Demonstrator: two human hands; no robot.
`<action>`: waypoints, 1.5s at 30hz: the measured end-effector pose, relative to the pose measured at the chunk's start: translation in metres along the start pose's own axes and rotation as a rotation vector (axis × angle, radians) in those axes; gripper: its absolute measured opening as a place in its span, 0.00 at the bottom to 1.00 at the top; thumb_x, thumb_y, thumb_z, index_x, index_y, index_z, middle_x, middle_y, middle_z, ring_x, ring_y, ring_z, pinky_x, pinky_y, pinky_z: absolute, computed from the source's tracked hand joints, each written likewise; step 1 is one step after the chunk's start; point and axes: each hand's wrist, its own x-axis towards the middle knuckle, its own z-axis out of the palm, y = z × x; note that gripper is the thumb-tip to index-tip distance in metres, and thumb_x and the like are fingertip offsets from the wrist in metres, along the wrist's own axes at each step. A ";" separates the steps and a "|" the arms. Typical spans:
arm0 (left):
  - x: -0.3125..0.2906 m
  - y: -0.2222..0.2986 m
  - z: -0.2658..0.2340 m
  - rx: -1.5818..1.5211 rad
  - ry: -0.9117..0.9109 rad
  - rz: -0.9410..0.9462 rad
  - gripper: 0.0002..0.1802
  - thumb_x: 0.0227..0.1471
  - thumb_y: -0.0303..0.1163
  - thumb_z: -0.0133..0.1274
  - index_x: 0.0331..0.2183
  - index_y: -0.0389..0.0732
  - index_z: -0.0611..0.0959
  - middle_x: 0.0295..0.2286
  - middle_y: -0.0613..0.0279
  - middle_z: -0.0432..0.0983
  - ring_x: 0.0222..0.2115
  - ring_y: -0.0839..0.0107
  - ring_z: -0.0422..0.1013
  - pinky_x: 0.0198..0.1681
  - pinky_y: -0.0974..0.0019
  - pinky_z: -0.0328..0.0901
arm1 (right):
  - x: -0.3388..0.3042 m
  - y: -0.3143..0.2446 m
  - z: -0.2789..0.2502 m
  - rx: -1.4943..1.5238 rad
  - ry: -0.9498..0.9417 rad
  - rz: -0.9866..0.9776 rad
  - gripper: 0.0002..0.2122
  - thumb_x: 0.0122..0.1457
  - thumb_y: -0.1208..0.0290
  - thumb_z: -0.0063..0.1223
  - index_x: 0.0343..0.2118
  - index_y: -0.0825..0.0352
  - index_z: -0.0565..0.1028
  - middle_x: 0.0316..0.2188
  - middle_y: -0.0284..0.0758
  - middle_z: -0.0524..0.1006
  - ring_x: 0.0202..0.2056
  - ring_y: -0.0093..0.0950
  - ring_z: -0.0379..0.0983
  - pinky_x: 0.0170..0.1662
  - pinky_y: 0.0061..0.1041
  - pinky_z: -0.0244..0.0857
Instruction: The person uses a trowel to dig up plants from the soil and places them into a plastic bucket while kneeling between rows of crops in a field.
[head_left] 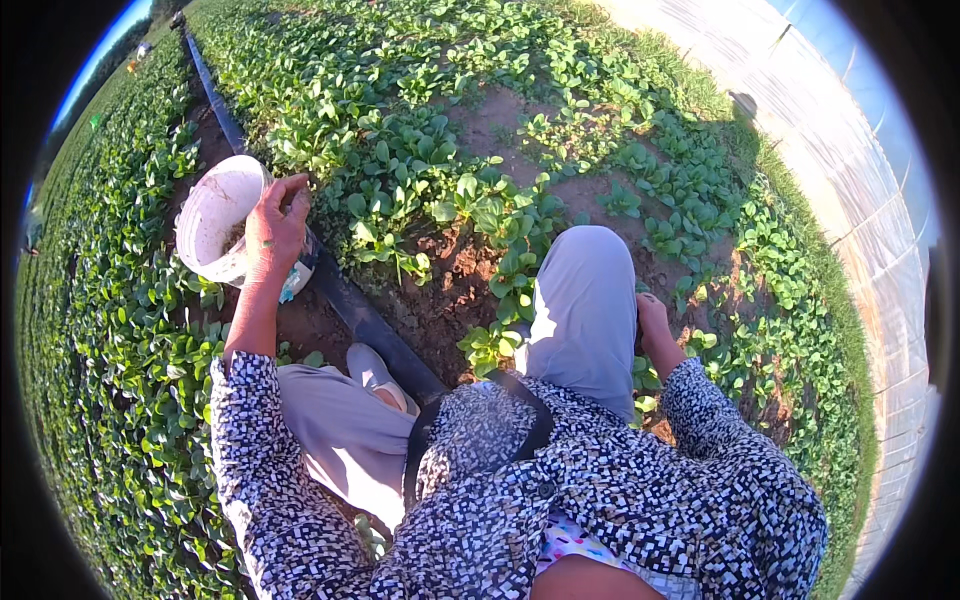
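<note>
1. Left arm stretched forward and up, sleeve pushed to mid-forearm, bare wrist straight.
2. Left hand (275,225) seen from the back, fingers curled loosely inward, thumb tucked toward the fingertips.
3. Right arm bent at the elbow, forearm angled forward beside the raised right knee.
4. Right hand (652,318) mostly hidden behind that knee; grip unclear.

The right hand (652,318) sits half hidden behind the knee (590,270), grip perhaps closed.
</note>
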 end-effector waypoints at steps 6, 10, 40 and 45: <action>-0.025 -0.007 -0.008 0.174 -0.136 -0.018 0.13 0.53 0.35 0.51 0.40 0.42 0.79 0.34 0.56 0.78 0.35 0.60 0.74 0.39 0.62 0.66 | -0.034 -0.016 -0.013 0.104 0.145 0.034 0.08 0.53 0.70 0.51 0.20 0.61 0.66 0.13 0.24 0.61 0.11 0.18 0.54 0.14 0.19 0.50; -0.033 -0.017 -0.016 0.259 -0.147 0.019 0.12 0.52 0.35 0.50 0.39 0.42 0.80 0.34 0.55 0.78 0.35 0.58 0.74 0.39 0.60 0.66 | -0.042 0.001 -0.041 0.077 0.155 0.033 0.07 0.53 0.70 0.52 0.22 0.61 0.67 0.13 0.24 0.61 0.11 0.18 0.55 0.13 0.19 0.50; -0.317 -0.126 0.244 -0.238 -1.256 -0.336 0.11 0.41 0.35 0.54 0.26 0.36 0.81 0.25 0.52 0.76 0.27 0.61 0.74 0.29 0.59 0.65 | -0.034 -0.223 0.116 0.290 -0.370 -0.525 0.12 0.55 0.66 0.54 0.20 0.61 0.66 0.10 0.25 0.64 0.11 0.14 0.56 0.13 0.16 0.44; -0.353 -0.164 0.227 0.001 -1.287 -0.683 0.11 0.43 0.34 0.53 0.27 0.36 0.81 0.25 0.53 0.76 0.27 0.62 0.73 0.29 0.61 0.65 | -0.004 -0.241 0.188 0.015 -0.525 -0.474 0.11 0.56 0.65 0.53 0.20 0.61 0.67 0.10 0.24 0.62 0.11 0.13 0.54 0.13 0.16 0.43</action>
